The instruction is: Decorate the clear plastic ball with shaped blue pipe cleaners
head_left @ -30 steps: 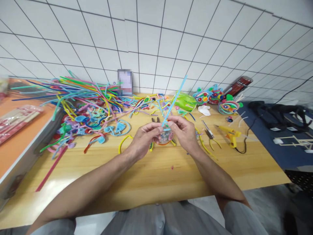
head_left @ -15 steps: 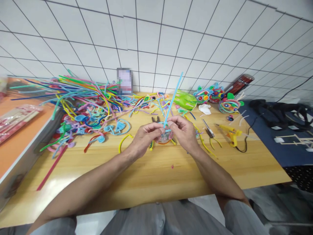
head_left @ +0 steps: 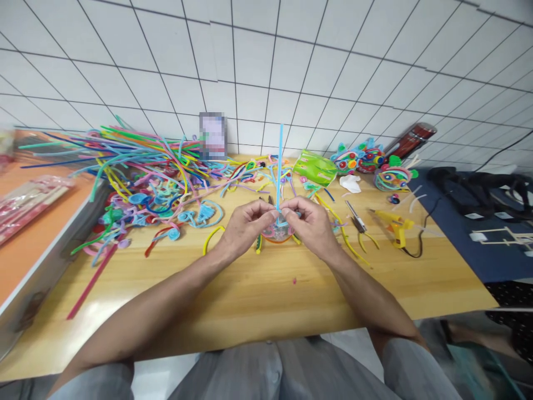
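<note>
A light blue pipe cleaner stands upright between my hands, its lower end at a small piece made of pipe cleaners, with pink and orange loops showing. My left hand pinches at this piece from the left, thumb and fingers together. From the right, my right hand closes on it with the thumb close to the other thumb. The fingertips hide where the blue pipe cleaner joins the piece. Just behind the hands, dark plier jaws poke up from the table.
A heap of coloured pipe cleaners fills the table's left. Several finished colourful heads stand at the back right beside a green packet. Yellow-handled pliers and a yellow glue gun lie to the right.
The blue pipe cleaner has swung from leaning right to nearly upright. Both hands have turned the piece slightly and stay closed at it.
</note>
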A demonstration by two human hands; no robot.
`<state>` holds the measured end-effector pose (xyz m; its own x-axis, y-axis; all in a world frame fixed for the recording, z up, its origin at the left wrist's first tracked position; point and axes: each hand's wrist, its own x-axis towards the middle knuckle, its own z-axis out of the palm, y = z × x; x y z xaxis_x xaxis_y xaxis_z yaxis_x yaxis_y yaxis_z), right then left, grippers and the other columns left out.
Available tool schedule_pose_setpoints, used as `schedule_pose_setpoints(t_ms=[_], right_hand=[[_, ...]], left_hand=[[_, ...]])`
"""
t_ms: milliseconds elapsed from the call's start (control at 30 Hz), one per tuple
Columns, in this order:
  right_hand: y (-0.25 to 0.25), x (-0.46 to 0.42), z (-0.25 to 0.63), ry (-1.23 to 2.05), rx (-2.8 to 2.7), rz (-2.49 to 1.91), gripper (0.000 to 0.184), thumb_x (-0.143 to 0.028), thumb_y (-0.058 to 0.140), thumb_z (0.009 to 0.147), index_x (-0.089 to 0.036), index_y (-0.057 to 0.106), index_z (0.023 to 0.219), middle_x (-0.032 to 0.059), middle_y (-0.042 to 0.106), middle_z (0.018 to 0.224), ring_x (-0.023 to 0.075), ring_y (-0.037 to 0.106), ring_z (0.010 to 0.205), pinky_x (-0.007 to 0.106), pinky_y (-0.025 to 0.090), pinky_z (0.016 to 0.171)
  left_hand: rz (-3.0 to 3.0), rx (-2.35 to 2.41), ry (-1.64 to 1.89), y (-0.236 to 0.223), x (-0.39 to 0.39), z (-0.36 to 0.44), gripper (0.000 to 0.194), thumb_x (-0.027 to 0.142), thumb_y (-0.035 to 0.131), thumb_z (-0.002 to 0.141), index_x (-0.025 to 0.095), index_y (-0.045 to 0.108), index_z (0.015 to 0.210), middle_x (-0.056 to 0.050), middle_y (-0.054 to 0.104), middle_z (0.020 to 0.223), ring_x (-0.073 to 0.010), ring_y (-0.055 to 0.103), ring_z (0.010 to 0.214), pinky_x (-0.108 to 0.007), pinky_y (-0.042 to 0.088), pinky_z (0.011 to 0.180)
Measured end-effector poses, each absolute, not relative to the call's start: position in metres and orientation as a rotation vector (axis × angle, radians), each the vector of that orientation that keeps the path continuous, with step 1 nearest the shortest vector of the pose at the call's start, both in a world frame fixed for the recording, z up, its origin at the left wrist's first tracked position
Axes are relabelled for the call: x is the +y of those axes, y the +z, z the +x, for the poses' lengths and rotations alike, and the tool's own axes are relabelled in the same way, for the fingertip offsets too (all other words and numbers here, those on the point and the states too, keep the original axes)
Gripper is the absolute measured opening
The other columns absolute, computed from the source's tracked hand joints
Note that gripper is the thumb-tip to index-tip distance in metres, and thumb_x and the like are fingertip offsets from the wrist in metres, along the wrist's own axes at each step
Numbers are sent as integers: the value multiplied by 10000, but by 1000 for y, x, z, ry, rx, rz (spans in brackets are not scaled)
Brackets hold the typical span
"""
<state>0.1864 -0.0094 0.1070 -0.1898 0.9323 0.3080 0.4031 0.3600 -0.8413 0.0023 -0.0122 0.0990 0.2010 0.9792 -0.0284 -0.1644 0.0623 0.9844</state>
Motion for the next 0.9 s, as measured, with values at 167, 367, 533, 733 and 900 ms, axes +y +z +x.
schedule_pose_setpoints(t_ms=[167, 367, 533, 733, 900], right_hand=[[106, -9, 187, 802, -1784, -1175, 132, -288, 643, 922, -231, 759, 898, 3, 702, 766, 153, 631, 700, 263, 465, 581], [111, -8, 192, 993, -1741, -1125, 199, -349, 664, 917, -233, 760, 1047, 0, 719, 844, 142, 620, 666, 262, 481, 561], [119, -7, 201, 932, -1738, -1053, 260, -390, 642, 954, -231, 745, 1132, -7, 683, 853, 146, 622, 724, 266, 503, 618], [120, -4, 208, 669, -2023, -932, 277, -348, 748, 928, -281, 762, 1197, 28, 702, 983, 174, 651, 810, 312, 531, 706], [119, -6, 203, 534, -2083, -935, 210, -310, 730, 939, -291, 785, 1141, 23, 716, 929, 184, 640, 791, 348, 534, 755]], left_hand=[[1098, 948, 1104, 100, -12, 3, 368, 474, 923, 658, 175, 730, 753, 19, 654, 609, -111, 555, 544, -234, 462, 557], [1060, 938, 1091, 101, -13, 1, 381, 485, 896, 696, 158, 719, 779, -3, 673, 584, -122, 605, 520, -232, 490, 546], [950, 920, 1095, 104, -14, 0, 473, 515, 940, 631, 166, 698, 837, -8, 714, 678, -179, 711, 597, -285, 595, 567], [927, 872, 1096, 105, -16, -2, 469, 515, 946, 655, 174, 699, 863, -3, 721, 715, -175, 731, 601, -287, 620, 576], [931, 853, 1092, 105, -17, -2, 457, 499, 940, 662, 174, 696, 871, 1, 715, 705, -177, 736, 606, -291, 630, 586]])
